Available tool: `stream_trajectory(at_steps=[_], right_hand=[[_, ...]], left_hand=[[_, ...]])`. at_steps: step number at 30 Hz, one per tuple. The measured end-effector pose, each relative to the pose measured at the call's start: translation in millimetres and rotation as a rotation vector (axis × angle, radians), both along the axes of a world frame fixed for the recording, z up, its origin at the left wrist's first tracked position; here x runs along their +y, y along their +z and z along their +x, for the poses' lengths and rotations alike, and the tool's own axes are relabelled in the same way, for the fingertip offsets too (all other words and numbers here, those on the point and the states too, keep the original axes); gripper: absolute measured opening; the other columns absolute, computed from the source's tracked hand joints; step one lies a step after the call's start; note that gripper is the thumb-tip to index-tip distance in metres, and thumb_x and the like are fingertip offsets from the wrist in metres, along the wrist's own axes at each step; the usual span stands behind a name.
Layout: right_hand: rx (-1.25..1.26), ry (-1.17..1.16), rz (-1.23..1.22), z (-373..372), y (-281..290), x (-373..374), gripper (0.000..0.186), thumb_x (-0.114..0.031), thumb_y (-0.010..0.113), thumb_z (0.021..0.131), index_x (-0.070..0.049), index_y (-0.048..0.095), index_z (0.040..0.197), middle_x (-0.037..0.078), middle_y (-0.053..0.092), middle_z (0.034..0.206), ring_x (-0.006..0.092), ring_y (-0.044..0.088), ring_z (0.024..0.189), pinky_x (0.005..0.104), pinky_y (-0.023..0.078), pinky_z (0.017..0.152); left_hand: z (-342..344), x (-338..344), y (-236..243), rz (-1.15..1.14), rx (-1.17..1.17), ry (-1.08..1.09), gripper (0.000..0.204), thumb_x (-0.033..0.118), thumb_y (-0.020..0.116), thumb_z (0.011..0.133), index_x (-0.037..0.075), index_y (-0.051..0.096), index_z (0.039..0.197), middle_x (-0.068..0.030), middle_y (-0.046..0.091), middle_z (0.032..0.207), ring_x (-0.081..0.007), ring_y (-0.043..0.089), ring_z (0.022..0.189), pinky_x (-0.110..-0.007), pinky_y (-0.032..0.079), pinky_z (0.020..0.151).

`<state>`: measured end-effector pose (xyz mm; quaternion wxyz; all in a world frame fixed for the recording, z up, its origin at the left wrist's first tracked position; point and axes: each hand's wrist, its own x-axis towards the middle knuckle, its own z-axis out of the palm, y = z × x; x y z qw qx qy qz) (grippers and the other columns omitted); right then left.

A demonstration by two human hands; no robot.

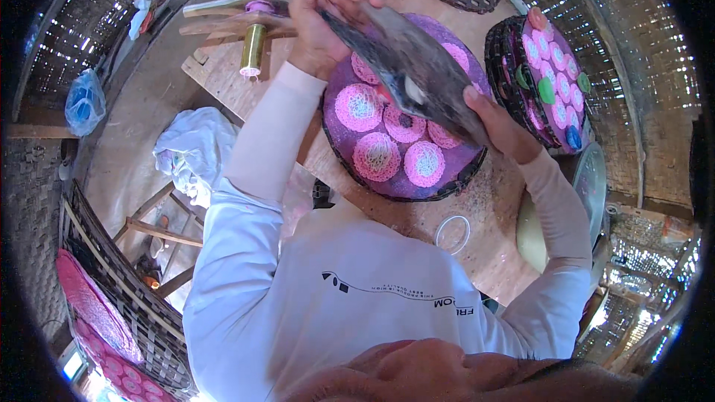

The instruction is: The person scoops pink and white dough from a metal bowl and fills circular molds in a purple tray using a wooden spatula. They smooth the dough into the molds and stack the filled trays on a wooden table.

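Observation:
My left hand (pixel 322 18) grips the far end of a dark flat metal blade (pixel 406 59), held slantwise above a round woven tray (pixel 447 184). My right hand (pixel 497 125) holds the blade's near end. A small white lump sticks to the blade's face. On the tray, over a purple sheet, lie several round pink-and-white lacy discs (pixel 376 155). Both arms wear long white sleeves.
A second woven tray (pixel 497 67) with pink, green and blue discs stands at the right. A brass cylinder (pixel 252 50) hangs in a wooden frame at the upper left. A white ring (pixel 452 234) lies on the wooden table. White cloth (pixel 192 150) lies left, woven walls around.

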<state>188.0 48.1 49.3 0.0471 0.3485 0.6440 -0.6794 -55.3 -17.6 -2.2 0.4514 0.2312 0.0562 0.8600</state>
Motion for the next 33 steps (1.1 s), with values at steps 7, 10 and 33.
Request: stream_trajectory(at_steps=[7, 10, 33], right_hand=[[-0.110, -0.038, 0.045, 47, -10, 13, 0.048, -0.046, 0.041, 0.090, -0.003, 0.053, 0.109, 0.005, 0.061, 0.084, 0.0110, 0.055, 0.059, 0.0227, 0.047, 0.059], [-0.169, -0.037, 0.139, 57, -32, 19, 0.047, -0.045, 0.042, 0.091, -0.003, 0.054, 0.107, 0.003, 0.060, 0.078, 0.0101, 0.054, 0.058, 0.0231, 0.046, 0.055], [-0.006, -0.183, -0.041, 104, -5, 31, 0.051, -0.051, 0.038, 0.090, -0.006, 0.051, 0.111, 0.001, 0.056, 0.078, 0.0077, 0.049, 0.060, 0.0217, 0.040, 0.052]], left_hand=[[45, 28, -50, -0.108, -0.170, -0.266, 0.025, 0.033, 0.044, 0.084, 0.014, 0.046, 0.069, 0.0001, 0.044, 0.063, -0.0212, 0.047, 0.073, -0.033, 0.040, 0.066], [44, 35, -56, -0.063, -0.136, -0.286, 0.024, 0.033, 0.044, 0.084, 0.014, 0.046, 0.069, 0.0004, 0.044, 0.063, -0.0214, 0.047, 0.073, -0.033, 0.039, 0.066], [93, 86, -24, -0.067, -0.034, -0.478, 0.025, 0.034, 0.047, 0.084, 0.012, 0.049, 0.073, 0.0004, 0.048, 0.065, -0.0212, 0.048, 0.075, -0.034, 0.039, 0.071]])
